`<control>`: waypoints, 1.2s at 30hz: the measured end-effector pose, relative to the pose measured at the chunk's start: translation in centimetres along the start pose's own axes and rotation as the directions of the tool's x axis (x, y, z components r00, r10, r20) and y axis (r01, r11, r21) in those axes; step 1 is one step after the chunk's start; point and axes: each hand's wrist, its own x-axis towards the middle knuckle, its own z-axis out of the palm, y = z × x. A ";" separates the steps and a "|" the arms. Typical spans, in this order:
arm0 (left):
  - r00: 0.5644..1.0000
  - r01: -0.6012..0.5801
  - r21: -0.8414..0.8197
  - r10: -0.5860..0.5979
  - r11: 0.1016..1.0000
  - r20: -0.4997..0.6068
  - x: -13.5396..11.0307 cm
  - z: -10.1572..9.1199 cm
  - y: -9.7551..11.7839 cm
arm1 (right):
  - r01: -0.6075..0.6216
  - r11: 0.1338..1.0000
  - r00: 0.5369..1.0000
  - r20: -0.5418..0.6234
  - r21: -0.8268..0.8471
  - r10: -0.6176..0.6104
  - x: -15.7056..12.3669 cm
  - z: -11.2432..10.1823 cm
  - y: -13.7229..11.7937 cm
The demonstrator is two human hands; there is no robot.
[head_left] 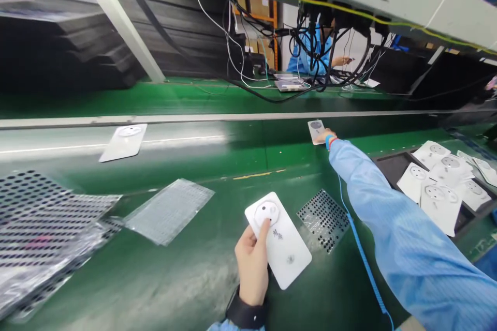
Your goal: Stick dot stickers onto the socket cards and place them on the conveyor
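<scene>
My left hand (252, 261) grips a white socket faceplate (281, 248) low in the middle, thumb pressed on its round socket recess. My right arm, in a blue sleeve with a blue wrist strap, reaches far across the green conveyor belt (194, 155). My right hand (324, 136) rests on a small white socket plate (315, 129) lying on the belt, fingers bent against its edge. A black dotted sticker sheet (324, 219) lies just right of the held faceplate.
Another white plate (124, 141) lies on the belt at left. A black tray (392, 165) at right holds several white faceplates (442, 186). Clear perforated film sheets (169, 209) and a pile (46, 227) lie at left. A person in blue (306, 54) works beyond hanging cables.
</scene>
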 end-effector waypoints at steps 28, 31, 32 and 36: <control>0.912 -0.408 0.233 0.407 0.882 0.056 -10.3 -1.1 3.1 | 0.165 0.478 0.569 0.313 0.863 -0.761 -33.2 -2.9 4.2; 0.890 -0.455 0.264 0.436 0.850 0.132 -12.4 -0.1 2.9 | 0.028 0.383 0.644 0.276 0.923 -0.713 -35.5 -4.2 6.3; 0.882 -0.471 0.269 0.447 0.840 0.147 -12.8 0.1 2.9 | 0.036 0.372 0.677 0.251 0.928 -0.692 -36.0 -4.4 6.8; 0.854 -0.520 0.300 0.491 0.800 0.172 -13.8 0.7 2.9 | 0.112 0.330 0.728 0.148 0.937 -0.669 -36.8 -5.0 7.7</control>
